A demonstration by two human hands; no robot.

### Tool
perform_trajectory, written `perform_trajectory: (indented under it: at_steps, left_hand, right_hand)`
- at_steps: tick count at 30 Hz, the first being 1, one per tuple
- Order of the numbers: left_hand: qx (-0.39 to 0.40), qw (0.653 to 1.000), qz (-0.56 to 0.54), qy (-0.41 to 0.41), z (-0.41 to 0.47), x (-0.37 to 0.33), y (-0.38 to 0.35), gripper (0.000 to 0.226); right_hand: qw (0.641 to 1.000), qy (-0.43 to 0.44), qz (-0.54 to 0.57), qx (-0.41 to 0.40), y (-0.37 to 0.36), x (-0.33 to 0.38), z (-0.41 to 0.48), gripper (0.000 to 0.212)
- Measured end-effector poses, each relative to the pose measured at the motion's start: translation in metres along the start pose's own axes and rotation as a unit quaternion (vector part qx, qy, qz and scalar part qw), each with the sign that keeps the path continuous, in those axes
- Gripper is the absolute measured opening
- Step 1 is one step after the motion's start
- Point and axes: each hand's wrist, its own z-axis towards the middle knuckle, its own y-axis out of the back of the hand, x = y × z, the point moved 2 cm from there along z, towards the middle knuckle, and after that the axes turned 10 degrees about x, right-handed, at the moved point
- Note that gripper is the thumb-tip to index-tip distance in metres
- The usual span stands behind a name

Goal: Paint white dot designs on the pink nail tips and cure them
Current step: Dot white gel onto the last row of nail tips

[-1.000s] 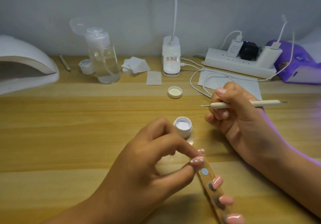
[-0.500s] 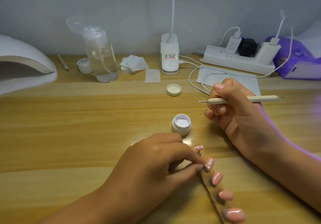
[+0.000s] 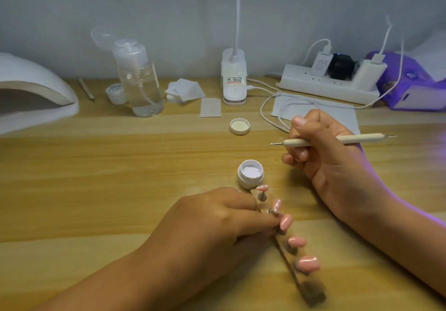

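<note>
Five featherlight pink nail tips (image 3: 297, 242): grab by stems. Pinching one in left hand (image 3: 217, 216), dotting tool (image 3: 350, 139) in right hand (image 3: 323, 151).

No text is legible. Printed labels stand on the small white jar (image 3: 116, 91), lamp base (image 3: 233, 79) and white charger (image 3: 320, 66); all are blurred.

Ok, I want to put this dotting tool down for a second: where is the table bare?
The table is barest left of the open jar, between the nail lamp and the left hand. A smaller patch sits between lid and bottle. Crowded: back right, with cables and power strip.
</note>
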Motion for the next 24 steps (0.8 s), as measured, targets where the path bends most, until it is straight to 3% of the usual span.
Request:
perform_trajectory:
  at_steps: [4, 12, 17, 21, 24]
  left_hand:
    - [0.008, 0.998, -0.056, 0.021, 0.004, 0.002, -0.005, 0.019]
    - [-0.003, 1.0, -0.001, 0.017, 0.004, -0.007, -0.007, 0.022]
    - [-0.053, 0.997, 0.049, -0.009, 0.001, -0.011, -0.006, 0.021]
    - [-0.097, 0.993, -0.069, -0.001, -0.006, -0.005, 0.0, 0.011]
    - [-0.096, 0.944, -0.307, 0.069, -0.008, 0.002, 0.006, 0.012]
  right_hand:
    - [1.0, 0.009, -0.02, 0.002, -0.001, 0.001, -0.001, 0.028]
    - [0.992, 0.079, -0.101, 0.012, -0.003, 0.002, -0.003, 0.007]
    - [0.975, 0.103, -0.194, 0.025, -0.004, 0.009, -0.004, 0.015]
    - [0.966, 0.11, -0.231, 0.035, -0.005, 0.008, -0.006, 0.008]
    - [0.948, 0.111, -0.29, 0.067, -0.008, 0.003, -0.007, 0.007]
